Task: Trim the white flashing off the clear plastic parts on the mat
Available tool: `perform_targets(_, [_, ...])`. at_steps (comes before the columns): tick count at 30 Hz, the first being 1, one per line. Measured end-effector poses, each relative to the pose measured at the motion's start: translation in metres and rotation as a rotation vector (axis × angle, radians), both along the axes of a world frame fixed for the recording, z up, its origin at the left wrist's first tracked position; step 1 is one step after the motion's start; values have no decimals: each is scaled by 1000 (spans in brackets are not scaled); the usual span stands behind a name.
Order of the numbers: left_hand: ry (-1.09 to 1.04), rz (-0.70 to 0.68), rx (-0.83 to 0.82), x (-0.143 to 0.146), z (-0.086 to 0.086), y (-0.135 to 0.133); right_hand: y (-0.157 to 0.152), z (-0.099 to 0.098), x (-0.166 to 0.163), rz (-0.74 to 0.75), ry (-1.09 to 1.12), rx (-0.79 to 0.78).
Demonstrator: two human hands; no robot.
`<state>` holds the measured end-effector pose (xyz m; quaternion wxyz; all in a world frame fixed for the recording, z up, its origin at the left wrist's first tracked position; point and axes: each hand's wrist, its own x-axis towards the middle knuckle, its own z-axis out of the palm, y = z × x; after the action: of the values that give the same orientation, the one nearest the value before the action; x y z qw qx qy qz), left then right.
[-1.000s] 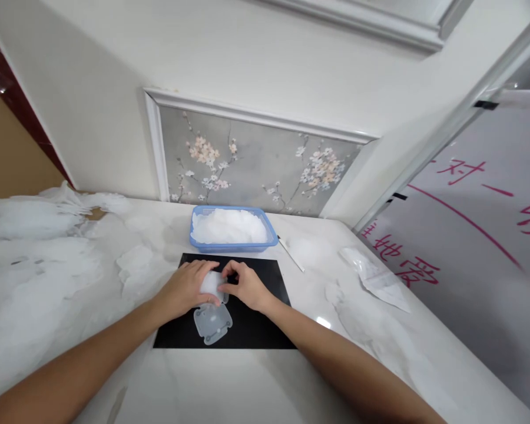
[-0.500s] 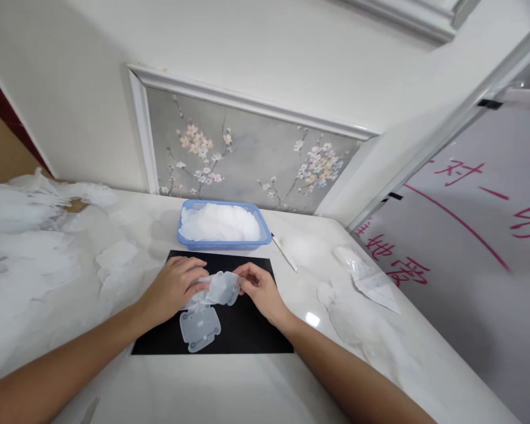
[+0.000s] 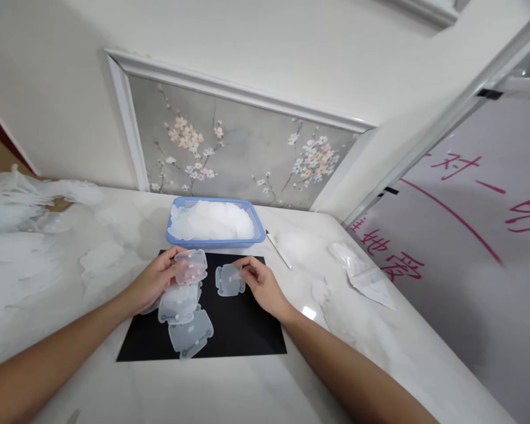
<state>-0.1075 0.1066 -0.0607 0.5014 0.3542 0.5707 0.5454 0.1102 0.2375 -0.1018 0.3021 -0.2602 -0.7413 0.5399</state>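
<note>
My left hand (image 3: 152, 282) is closed on a translucent plastic piece (image 3: 191, 266), holding it just above the black mat (image 3: 242, 327). My right hand (image 3: 260, 285) pinches a second translucent piece (image 3: 229, 279) over the mat's middle. Two more such pieces lie overlapping on the mat below my left hand: one (image 3: 178, 303) is partly under the held piece, the other (image 3: 191, 334) lies nearer me. A blue basket (image 3: 216, 238) heaped with white translucent pieces stands just behind the mat.
Loose white plastic sheets (image 3: 22, 259) cover the marble table's left side. A thin white stick (image 3: 278, 249) and a clear bag (image 3: 362, 274) lie right of the basket. A whiteboard with red writing (image 3: 468, 235) leans at the right. A wall with a flowered panel rises behind.
The bunch held between both hands has been pulled apart: each hand now holds a separate piece, and another piece lies on the mat. The camera view has shifted rightward.
</note>
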Motion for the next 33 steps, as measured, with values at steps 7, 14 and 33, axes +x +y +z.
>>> perform_targets(7, [-74,-29,-35,-2,8,-2,-4,2,-1,106,-39,139])
perform_targets(14, [-52,-48,-62,-1,9,-3,-12,4,-3,110,140,-399])
perform_targets(33, [-95,-54,-105,-5,9,-1,1,5,-5,65,291,-702])
